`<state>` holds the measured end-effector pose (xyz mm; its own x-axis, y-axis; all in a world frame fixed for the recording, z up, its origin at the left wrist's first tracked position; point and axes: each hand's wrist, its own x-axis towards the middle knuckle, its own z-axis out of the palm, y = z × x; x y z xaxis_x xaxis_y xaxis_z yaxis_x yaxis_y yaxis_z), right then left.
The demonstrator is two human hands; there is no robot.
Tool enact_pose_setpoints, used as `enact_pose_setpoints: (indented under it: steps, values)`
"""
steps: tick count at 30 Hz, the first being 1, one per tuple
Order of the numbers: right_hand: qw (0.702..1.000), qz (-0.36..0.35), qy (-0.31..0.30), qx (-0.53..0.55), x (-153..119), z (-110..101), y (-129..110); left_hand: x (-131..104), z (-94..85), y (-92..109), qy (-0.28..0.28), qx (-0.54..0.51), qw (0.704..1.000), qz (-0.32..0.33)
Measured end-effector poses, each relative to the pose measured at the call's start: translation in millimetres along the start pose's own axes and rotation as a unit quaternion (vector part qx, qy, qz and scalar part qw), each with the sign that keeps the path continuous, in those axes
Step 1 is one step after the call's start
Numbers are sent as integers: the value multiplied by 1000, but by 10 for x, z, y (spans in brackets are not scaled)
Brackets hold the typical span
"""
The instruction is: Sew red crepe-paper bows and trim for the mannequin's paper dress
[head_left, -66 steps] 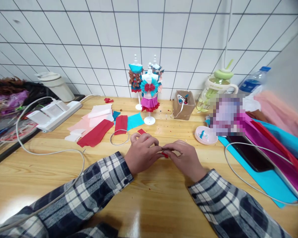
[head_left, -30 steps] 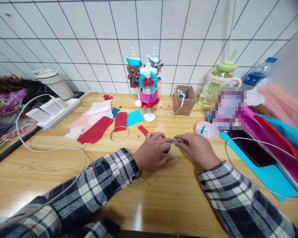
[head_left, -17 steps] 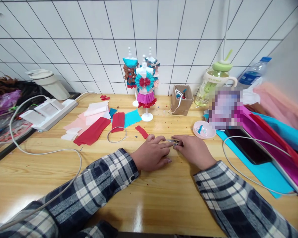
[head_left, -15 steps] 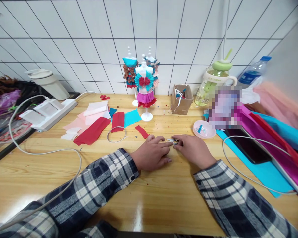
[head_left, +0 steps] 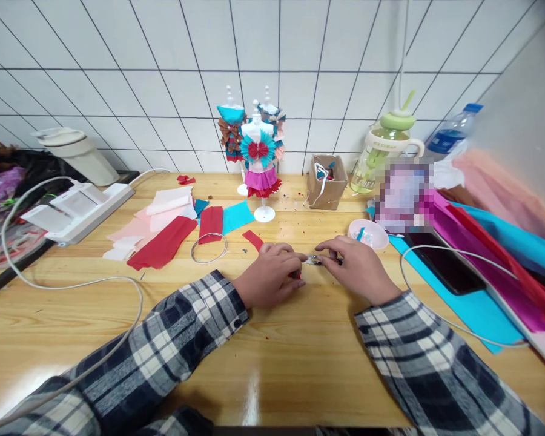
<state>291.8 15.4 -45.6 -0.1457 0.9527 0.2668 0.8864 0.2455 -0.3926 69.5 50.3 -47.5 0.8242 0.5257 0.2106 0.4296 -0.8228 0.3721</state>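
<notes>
My left hand is closed near the middle of the table, its fingers bent around a small piece of red crepe paper. Most of that paper is hidden under the fingers. My right hand pinches a pair of small scissors, whose metal blades point left at the left fingertips. Part of their dark handle is covered by the fingers. A narrow red strip lies just beyond my left hand. Behind it stand several little white dress forms in paper outfits, the front one with a blue and red bow.
Red crepe paper, blue paper and a wire ring lie left. A cardboard box and pink dish stand beyond my right hand. Rightward are a phone, cable, coloured sheets and bottles.
My left fingers have curled in, and red paper now shows beneath them. My right hand has opened its index finger slightly away from the scissors. The whole view has shifted a little.
</notes>
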Motion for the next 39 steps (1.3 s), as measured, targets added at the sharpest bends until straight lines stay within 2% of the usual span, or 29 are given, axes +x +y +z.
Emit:
enact_pose_setpoints:
  steps: [4,9,11,15,23,27,33,39]
  values:
    - [1000,-5,29,3,-8,7,-32,-72,-46,-79,39,10,999,-29]
    - [993,-85,-86,-2,-39,57,-204,-141,-37,-146,21,46,998,-38]
    - [989,-99,-106,-34,-53,98,-282,-131,-13,-131,22,60,997,-44]
    - [986,-103,-106,-73,-69,161,-360,-96,16,-84,30,84,995,-47]
    - [984,-91,-118,-100,-46,213,-372,-76,-21,-76,23,99,993,-57]
    - [988,-67,-108,-93,-37,226,-373,-89,-37,-81,35,82,994,-61]
    - [994,-51,-82,-58,-57,204,-357,-93,-1,-84,24,89,994,-52]
    - [985,-76,-131,-83,-48,215,-362,-84,-17,-76,16,90,995,-50]
